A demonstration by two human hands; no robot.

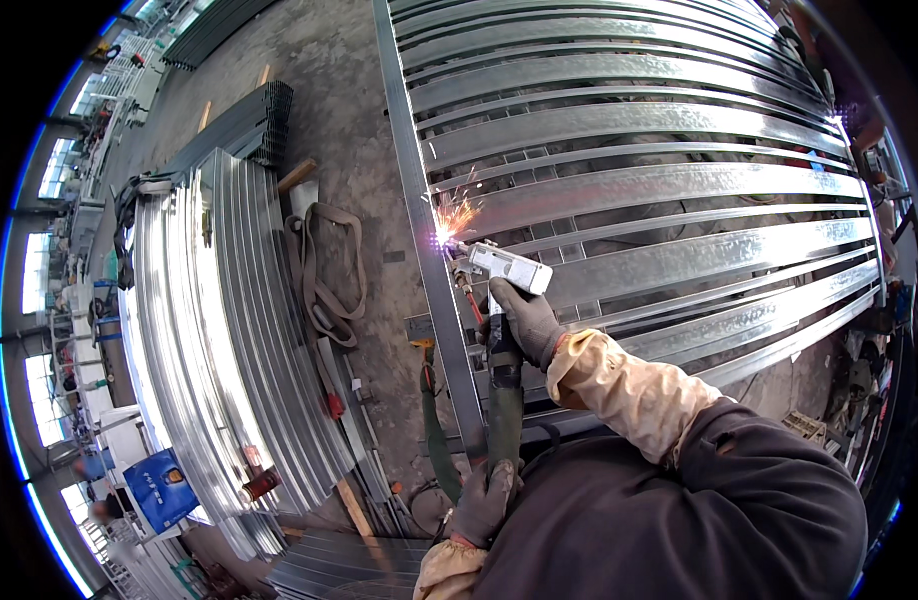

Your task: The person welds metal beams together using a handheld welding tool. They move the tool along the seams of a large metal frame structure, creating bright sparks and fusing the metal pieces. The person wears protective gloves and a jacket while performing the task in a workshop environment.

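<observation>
My right hand (527, 320), in a grey glove, is wrapped round the handle of a welding torch (511, 268) with a silver box-like piece on top. Its tip meets a long metal side rail (419, 190), where a bright arc and orange sparks (449, 225) burst out. That rail borders a large frame of parallel shiny metal slats (629, 190). Lower down, my gloved left hand (482, 505) is closed round the thick green torch cable (504, 425), close to my body. The weld spot itself is hidden by glare.
Left of the frame lies a stack of long galvanised profiles (219, 330), with a looped lifting strap (329, 275) beside it. A blue box (162, 487) stands at the lower left. Another bright glow (836, 120) shows at the frame's far right edge. Cables and clamps lie under the slats.
</observation>
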